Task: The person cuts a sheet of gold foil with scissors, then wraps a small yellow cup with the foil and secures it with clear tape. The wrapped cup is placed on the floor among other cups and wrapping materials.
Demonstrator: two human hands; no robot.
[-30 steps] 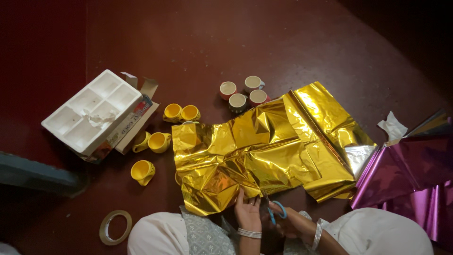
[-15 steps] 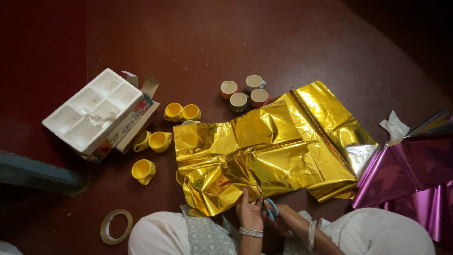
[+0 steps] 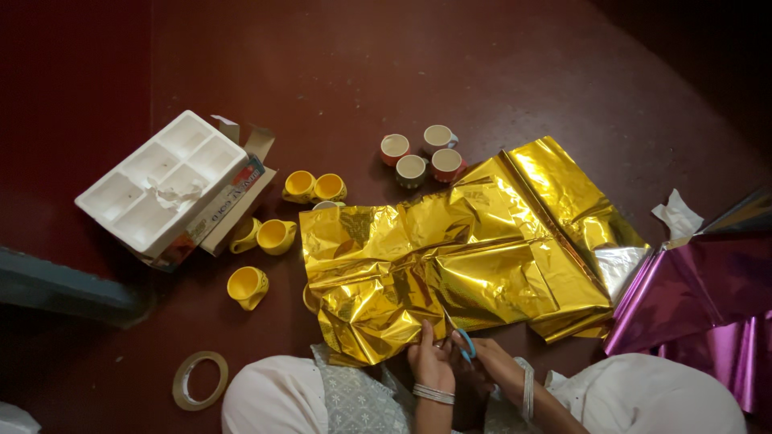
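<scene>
My left hand [image 3: 432, 359] pinches the gold foil [image 3: 450, 257] edge; my right hand [image 3: 481, 358] grips blue scissors [image 3: 466, 344] (yellow cups [image 3: 277, 235] nearby).

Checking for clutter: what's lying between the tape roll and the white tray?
In the head view, one yellow cup on its side lies between the tape roll and the white tray; otherwise bare floor.

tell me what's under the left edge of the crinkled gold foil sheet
Two yellow cups peek out from under the crinkled gold foil sheet: one rim at its top left corner, another at its left edge. Most of each is covered, and anything further underneath is hidden.
</scene>
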